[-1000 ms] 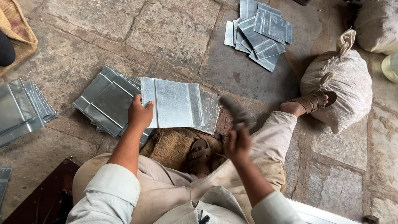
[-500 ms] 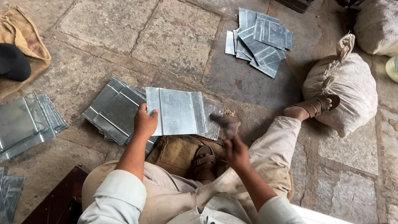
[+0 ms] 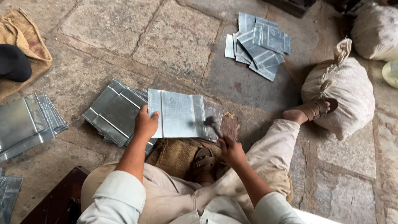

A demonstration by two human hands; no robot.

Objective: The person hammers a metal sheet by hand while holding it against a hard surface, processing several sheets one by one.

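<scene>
While it lies flat in front of the seated person, the metal sheet (image 3: 178, 114) rests partly on a block (image 3: 228, 124) and partly over a stack of folded sheets (image 3: 114, 112) on the stone floor (image 3: 174, 37). The left hand (image 3: 145, 123) is pressed down on the sheet's near left corner, fingers gripping its edge. The right hand (image 3: 231, 150) is clenched around the handle of a hammer (image 3: 212, 123), whose head, blurred, sits at the right side of the sheet, close to its folded edge. Below the sheet, a piece of burlap (image 3: 176, 154) covers the floor beside the person's sandalled foot (image 3: 204, 164); the other foot (image 3: 313, 110) stretches out to the right and touches a tied cloth sack (image 3: 344, 93). Farther off, a loose pile of metal pieces (image 3: 259, 43) lies near the top of the view, well apart from the hands. Another stack of sheets (image 3: 27, 124) sits at the left edge, with a dark cap (image 3: 14, 62) on a burlap sack (image 3: 33, 39) above it.
</scene>
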